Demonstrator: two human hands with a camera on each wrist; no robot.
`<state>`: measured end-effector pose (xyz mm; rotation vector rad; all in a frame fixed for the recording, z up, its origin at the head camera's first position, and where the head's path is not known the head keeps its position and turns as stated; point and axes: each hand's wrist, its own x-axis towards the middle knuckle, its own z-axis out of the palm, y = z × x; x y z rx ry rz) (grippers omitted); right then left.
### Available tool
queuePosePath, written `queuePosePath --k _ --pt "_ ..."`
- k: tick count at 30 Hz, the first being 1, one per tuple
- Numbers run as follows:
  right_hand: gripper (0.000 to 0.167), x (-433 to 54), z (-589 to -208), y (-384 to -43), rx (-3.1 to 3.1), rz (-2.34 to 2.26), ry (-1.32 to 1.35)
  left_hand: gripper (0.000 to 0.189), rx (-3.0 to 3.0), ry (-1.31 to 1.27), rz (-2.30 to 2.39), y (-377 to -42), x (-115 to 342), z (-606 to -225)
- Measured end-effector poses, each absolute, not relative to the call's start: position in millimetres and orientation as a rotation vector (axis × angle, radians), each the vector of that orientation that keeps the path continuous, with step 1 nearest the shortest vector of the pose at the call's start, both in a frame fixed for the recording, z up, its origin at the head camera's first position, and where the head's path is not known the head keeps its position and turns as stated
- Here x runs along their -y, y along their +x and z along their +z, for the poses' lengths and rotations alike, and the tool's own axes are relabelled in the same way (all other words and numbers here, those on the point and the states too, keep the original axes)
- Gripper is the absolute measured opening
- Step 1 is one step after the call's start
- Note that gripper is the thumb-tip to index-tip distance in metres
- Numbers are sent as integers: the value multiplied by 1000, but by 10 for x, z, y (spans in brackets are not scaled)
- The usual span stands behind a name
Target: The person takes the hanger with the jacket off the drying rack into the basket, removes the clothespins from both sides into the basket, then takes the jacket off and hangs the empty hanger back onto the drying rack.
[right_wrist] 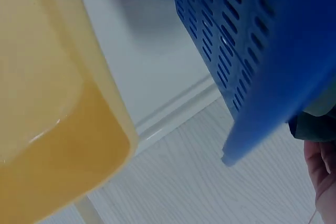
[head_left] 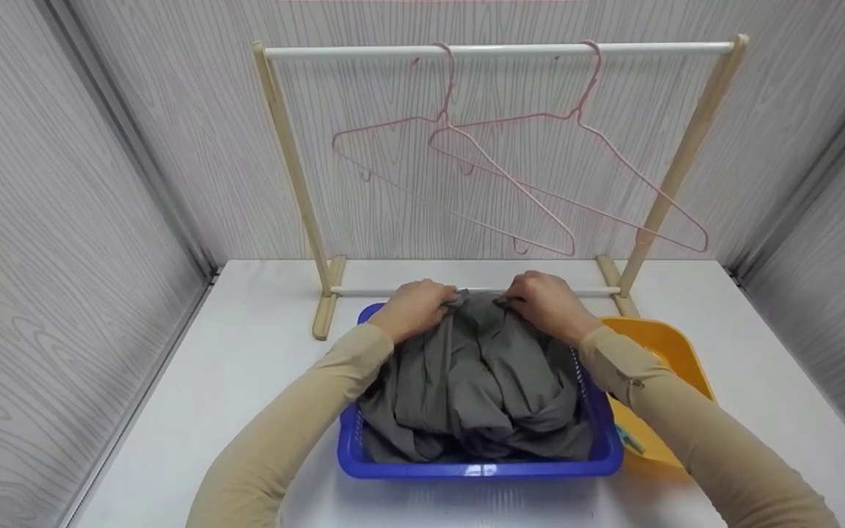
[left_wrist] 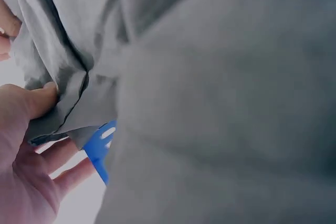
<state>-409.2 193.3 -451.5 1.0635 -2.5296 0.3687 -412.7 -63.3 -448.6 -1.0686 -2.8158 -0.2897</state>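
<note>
A bunched grey cloth garment [head_left: 481,389] fills the blue basket [head_left: 477,469], its folds spread over the basket's floor and its top edge lifted at the back. My left hand [head_left: 420,306] pinches that edge on the left. In the left wrist view the thumb of the left hand [left_wrist: 23,156] presses on the cloth [left_wrist: 100,103] from one side, with fingers behind it. A short way to the right, my right hand [head_left: 546,302] grips the same edge. Only part of the right hand [right_wrist: 323,177] shows in the right wrist view, beyond the basket's rim.
Behind the basket stands a wooden rack with a white top rail [head_left: 518,50]. Two pink wire hangers, a left one [head_left: 496,158] and a right one [head_left: 631,169], hang from it. A yellow basin [head_left: 675,345] sits to the right, partly under my right sleeve, with a teal clothespin [head_left: 629,440] in it.
</note>
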Motion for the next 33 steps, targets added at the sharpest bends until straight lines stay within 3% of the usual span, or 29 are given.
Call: queuePosePath --k 5,15,20,24,33 --pt "10 -1995 -4470 -3937 2480 403 1029 36 2778 -1074 -359 -3989 689 -4389" --pt "22 -2007 -4257 -3379 2550 648 1143 33 2596 -1431 -658 -3566 916 -4253" --pt "33 -2002 -4432 -3062 2664 784 1206 40 2697 -1540 -628 -3248 950 -4325" --pt "59 -2026 -4583 -2762 2832 837 1164 52 2843 -1547 -527 -2986 938 -4447" --pt "68 -1913 -4893 -2563 2931 512 1182 59 2610 -1685 -105 -2768 942 -4844"
